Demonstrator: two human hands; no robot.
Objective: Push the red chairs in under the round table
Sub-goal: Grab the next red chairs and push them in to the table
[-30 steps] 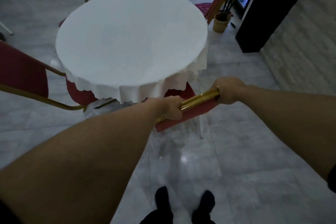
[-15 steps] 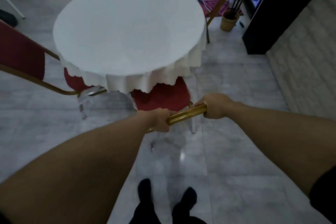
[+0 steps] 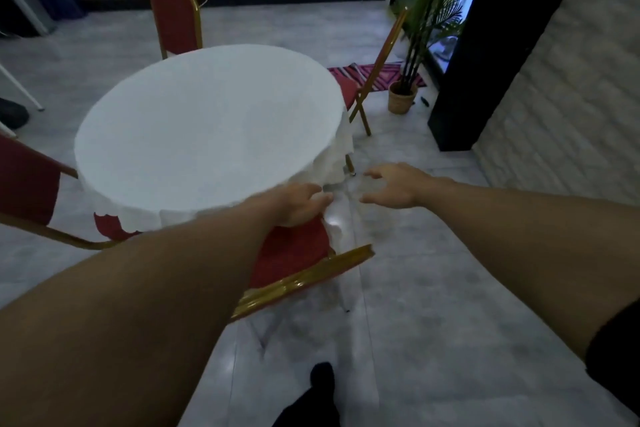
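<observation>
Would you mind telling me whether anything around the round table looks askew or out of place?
Yes: the white tablecloth is bunched into a hanging fold at the right edge, not draping evenly. The chair on the right also stands skewed, its seat only partly under the table. Both hands are open: the left hand is by the cloth edge, the right hand holds nothing.

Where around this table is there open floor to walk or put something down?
Bare grey tile floor lies between the near red gold-framed chair and the white brick wall. It is crowded by the potted palm and the right-side chair.

Potted palm [image 3: 412, 55] stands on the grey tiled floor [image 3: 433, 288], beside a patterned rug [image 3: 377, 72] and black pillar [image 3: 485, 55].
</observation>
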